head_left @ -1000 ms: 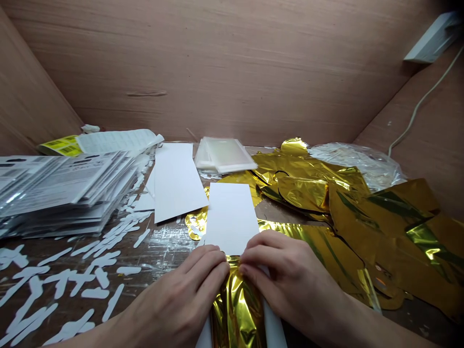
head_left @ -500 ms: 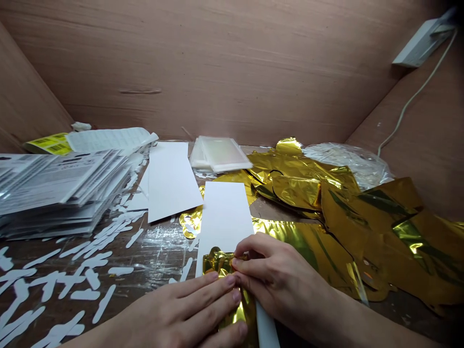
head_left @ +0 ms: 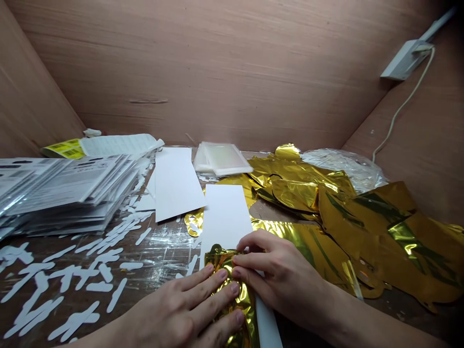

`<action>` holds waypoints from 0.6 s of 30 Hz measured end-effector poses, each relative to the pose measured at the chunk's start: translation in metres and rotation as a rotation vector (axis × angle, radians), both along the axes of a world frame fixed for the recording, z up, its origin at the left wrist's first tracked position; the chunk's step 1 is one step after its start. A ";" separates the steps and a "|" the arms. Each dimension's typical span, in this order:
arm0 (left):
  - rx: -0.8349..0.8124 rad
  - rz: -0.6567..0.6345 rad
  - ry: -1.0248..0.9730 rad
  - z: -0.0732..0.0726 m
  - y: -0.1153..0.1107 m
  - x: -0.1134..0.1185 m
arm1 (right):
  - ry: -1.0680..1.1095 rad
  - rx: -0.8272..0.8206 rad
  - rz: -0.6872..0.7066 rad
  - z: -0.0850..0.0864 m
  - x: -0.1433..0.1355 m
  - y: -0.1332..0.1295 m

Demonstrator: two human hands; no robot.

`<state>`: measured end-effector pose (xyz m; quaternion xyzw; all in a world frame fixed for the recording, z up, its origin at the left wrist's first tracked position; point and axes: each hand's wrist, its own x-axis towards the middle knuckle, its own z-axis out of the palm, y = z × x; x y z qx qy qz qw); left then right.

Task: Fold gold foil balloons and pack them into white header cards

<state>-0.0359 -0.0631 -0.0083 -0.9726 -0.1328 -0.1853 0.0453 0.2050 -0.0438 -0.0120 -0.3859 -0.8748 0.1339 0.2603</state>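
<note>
A folded gold foil balloon (head_left: 246,309) lies on a long white card (head_left: 225,212) at the near middle of the table. My left hand (head_left: 181,309) rests flat over the foil, fingers stretched out and slightly spread. From the right, my right hand (head_left: 271,268) pinches the foil's far right edge between thumb and fingers. The foil's near end runs out of the picture, and part of it is hidden beneath my left fingers. A strip of the white card shows along its right side.
Flat gold foil balloons (head_left: 366,232) spread across the right. Packed sleeves (head_left: 72,188) are stacked at left, with white paper strips (head_left: 103,263) scattered before them. Another white card (head_left: 177,186) and clear bags (head_left: 226,159) lie farther back. A wooden panel (head_left: 217,72) rises behind.
The view has shifted slightly. My left hand has slid a little down and left, showing more of the folded foil, while my right hand keeps its pinch at the edge.
</note>
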 end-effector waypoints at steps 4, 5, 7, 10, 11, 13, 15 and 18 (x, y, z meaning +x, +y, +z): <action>-0.006 0.019 -0.010 -0.002 0.001 0.000 | 0.031 0.010 -0.020 -0.001 0.000 0.001; -0.004 0.022 -0.018 -0.002 0.001 0.000 | 0.036 0.006 -0.021 -0.001 0.000 0.001; -0.002 0.022 -0.024 -0.003 0.001 -0.001 | 0.041 -0.002 -0.021 -0.002 0.001 0.002; -0.002 0.025 -0.026 -0.006 0.000 -0.001 | 0.041 -0.008 -0.023 -0.002 0.001 0.003; -0.005 0.032 -0.036 -0.008 0.000 -0.001 | 0.040 -0.010 -0.023 -0.001 0.001 0.003; -0.013 0.053 -0.068 -0.011 -0.001 0.001 | 0.040 -0.014 -0.022 -0.001 0.001 0.003; -0.016 0.059 -0.099 -0.012 -0.002 0.002 | 0.040 -0.022 -0.015 -0.001 0.000 0.003; -0.016 0.049 -0.103 -0.008 -0.002 0.002 | 0.046 -0.025 -0.010 -0.001 0.000 0.002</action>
